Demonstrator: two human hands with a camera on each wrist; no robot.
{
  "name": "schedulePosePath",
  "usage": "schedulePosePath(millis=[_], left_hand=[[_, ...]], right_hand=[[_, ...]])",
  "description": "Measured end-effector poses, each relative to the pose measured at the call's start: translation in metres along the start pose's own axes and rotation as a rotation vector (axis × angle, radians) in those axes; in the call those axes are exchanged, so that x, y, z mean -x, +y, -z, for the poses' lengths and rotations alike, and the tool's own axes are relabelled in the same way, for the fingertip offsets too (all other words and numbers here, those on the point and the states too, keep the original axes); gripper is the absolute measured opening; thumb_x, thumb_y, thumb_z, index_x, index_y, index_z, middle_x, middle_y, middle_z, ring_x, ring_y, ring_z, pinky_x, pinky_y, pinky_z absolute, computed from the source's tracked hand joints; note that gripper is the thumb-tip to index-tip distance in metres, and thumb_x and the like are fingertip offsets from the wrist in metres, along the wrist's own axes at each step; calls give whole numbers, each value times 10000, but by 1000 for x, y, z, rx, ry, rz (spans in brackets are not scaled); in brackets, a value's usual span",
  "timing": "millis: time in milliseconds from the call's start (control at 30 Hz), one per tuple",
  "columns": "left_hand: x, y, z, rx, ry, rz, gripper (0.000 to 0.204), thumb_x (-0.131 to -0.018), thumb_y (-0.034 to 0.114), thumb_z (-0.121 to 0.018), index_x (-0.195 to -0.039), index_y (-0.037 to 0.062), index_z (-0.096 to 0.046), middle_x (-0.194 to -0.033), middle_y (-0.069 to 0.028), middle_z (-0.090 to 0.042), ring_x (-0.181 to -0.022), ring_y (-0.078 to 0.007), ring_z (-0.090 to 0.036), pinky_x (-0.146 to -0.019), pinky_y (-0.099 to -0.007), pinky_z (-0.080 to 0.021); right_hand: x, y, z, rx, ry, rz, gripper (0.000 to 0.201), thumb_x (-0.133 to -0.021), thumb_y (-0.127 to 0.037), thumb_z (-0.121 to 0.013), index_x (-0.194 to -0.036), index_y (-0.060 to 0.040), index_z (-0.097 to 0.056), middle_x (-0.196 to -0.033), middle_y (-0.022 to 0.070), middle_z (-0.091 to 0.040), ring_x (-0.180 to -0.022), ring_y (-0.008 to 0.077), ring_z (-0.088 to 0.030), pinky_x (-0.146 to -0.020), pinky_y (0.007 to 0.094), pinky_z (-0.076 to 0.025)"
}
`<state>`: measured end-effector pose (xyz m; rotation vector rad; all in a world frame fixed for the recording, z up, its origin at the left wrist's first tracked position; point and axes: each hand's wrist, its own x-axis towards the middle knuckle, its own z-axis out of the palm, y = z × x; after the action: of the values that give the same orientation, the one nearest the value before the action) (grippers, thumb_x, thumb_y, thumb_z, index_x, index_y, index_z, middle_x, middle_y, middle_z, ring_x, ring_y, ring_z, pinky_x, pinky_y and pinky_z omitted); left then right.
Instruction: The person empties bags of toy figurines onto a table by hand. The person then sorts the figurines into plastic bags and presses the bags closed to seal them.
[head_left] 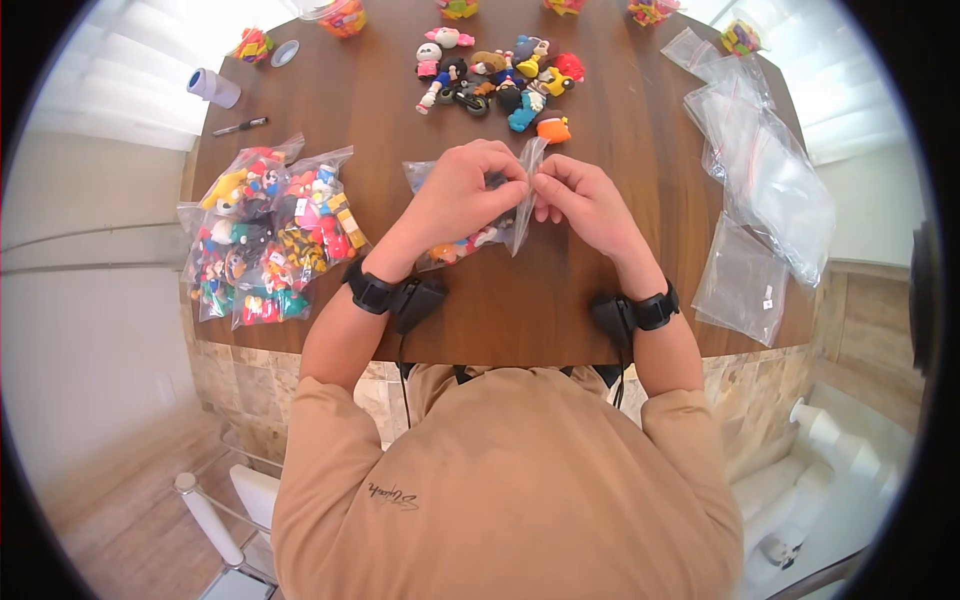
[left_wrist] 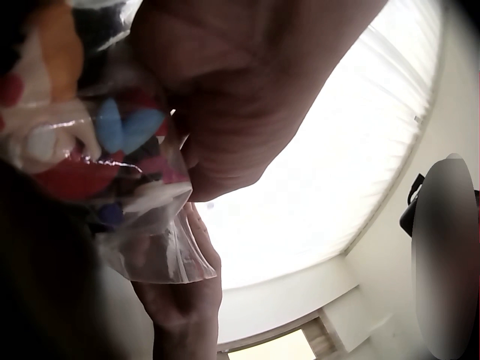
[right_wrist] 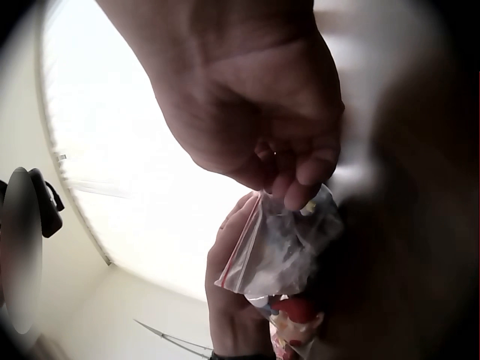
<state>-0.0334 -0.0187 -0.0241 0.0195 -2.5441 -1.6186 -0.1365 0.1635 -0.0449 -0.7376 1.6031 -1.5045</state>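
Note:
A clear zip bag (head_left: pixel 521 232) with small toy figures (head_left: pixel 450 250) in it lies on its side in front of the person, its mouth toward the right. The left hand (head_left: pixel 465 190) holds the bag near its mouth, thumb and fingertips at the zip strip. From the other side, the right hand (head_left: pixel 590 205) pinches the same strip between thumb and fingers. In the right wrist view a red line (right_wrist: pixel 241 244) runs along the bag's mouth, below the right fingertips. Colourful figures press against the plastic in the left wrist view. The left hand covers part of the bag from above.
Filled bags of toy figures (head_left: pixel 270 235) lie at the left. Loose figures (head_left: pixel 500 75) are heaped at the table's far middle. Flat clear bags (head_left: pixel 745 270) overlap along the right edge. A marker (head_left: pixel 240 127), a white roll (head_left: pixel 214 88) and several tubs of colourful pieces (head_left: pixel 340 18) sit farther back.

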Motion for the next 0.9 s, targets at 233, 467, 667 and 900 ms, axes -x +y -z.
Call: schedulePosePath(millis=[233,467,667,900], left_hand=[[1,1,11,178,175,161,80,-841,13,-641,-867,-59,-667,-942,-33,-657,-832,-76,-573,-727,-230,-463],[6,9,15,333,283,-27,66,-876,-18,-624,-879,-59,-676,-1008,-69,-651,-908,-104,-585,-770,-229,-465],[3,22,18,166,246,-75,262,-905,198,-679,-1006,-44,-671,-1022,-75,-672,-868,-158,-628,-773,-287,-501],[47,-7,31,-591,242,331,478,-924,369,-664,-1175,-35,-618,-930,-126,-656,-762,-226,-625,-717,-331,-504]], right_hand=[[5,-13,8,404,255,-52,178,-895,-174,-600,-831,-11,-631,-663,46,-641,-658,119,-636,-621,285,-484],[12,-25,18,708,410,68,192,-883,-199,-620,-894,-8,-645,-783,96,-672,-732,224,-657,-686,344,-508],[17,-25,11,419,165,253,183,-905,-137,-613,-1048,-24,-635,-984,145,-677,-863,273,-653,-786,362,-501],[12,-17,8,559,-35,94,482,-880,-88,-587,-1360,-88,-541,-1169,133,-645,-995,302,-624,-893,363,-489]])
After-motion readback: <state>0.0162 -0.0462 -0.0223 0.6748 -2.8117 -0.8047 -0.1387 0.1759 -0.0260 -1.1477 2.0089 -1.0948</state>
